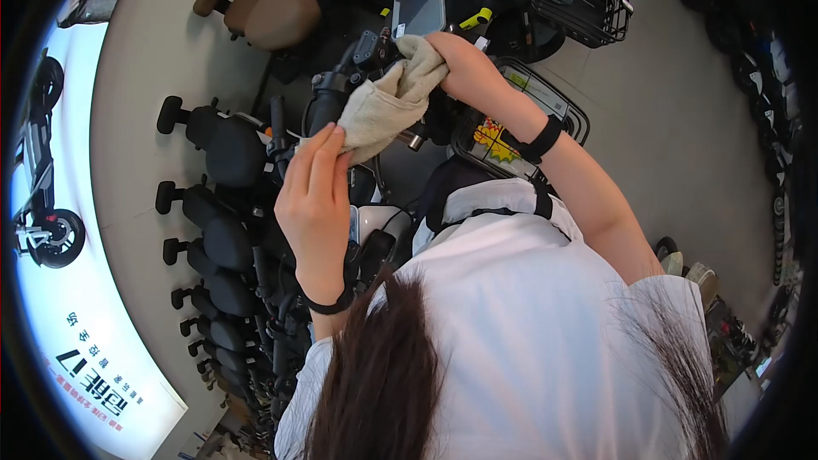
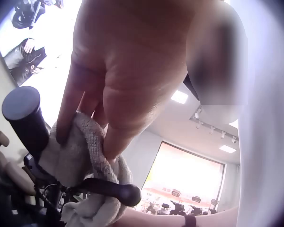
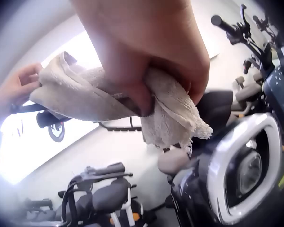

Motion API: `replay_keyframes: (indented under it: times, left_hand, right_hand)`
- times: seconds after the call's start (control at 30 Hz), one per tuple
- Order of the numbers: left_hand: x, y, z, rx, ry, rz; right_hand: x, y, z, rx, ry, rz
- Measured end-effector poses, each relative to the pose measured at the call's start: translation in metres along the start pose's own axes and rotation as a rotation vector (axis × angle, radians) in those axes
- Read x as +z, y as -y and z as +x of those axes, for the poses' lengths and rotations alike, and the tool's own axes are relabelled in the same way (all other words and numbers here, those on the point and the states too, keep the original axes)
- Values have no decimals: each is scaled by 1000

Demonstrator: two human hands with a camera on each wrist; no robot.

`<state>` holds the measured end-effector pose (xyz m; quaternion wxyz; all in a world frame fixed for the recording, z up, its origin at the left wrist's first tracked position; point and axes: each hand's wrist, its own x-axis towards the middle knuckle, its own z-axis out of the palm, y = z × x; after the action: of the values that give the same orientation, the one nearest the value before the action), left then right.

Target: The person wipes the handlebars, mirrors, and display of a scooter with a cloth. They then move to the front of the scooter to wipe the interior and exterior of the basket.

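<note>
A beige cloth point(image 1: 379, 112) stretches between both hands over a scooter's handlebar. The left hand point(image 1: 317, 204) pinches its lower left end; in the left wrist view the fingers of the left hand point(image 2: 118, 71) press the cloth point(image 2: 68, 158) beside a black grip point(image 2: 26, 116) and a ball-ended lever point(image 2: 128, 194). The right hand point(image 1: 464, 68) grips the other end near the display point(image 1: 419, 8). In the right wrist view, thumb and fingers of the right hand point(image 3: 151, 52) curl round the bunched cloth point(image 3: 168, 111), above a scooter's headlight point(image 3: 250, 172).
A row of scooters with black seats point(image 1: 234, 149) stands at the left, with a brown seat point(image 1: 283, 17) farther up. Wire baskets point(image 1: 588, 0) are at the top right and just below the right forearm. A lit sign point(image 1: 85, 332) stands at the far left.
</note>
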<state>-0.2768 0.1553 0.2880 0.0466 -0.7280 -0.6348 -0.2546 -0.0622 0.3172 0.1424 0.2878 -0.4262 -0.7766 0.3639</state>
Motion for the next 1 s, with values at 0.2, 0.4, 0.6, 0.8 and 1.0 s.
replay_keyframes:
  times: [0.2,0.4,0.6,0.8,1.0]
  left_hand:
    - [-2,7,13,-85,-264,161]
    - [24,11,-2,-452,128,155]
    - [29,17,8,-466,198,213]
    - [48,18,19,-369,153,243]
    - [45,15,28,-272,99,228]
  right_hand:
    - [-20,85,27,-370,-310,-61]
    - [-22,119,33,-294,200,-209]
    - [11,80,54,-318,61,-226]
    - [9,66,93,-80,199,-195]
    - [8,38,119,314,417,108]
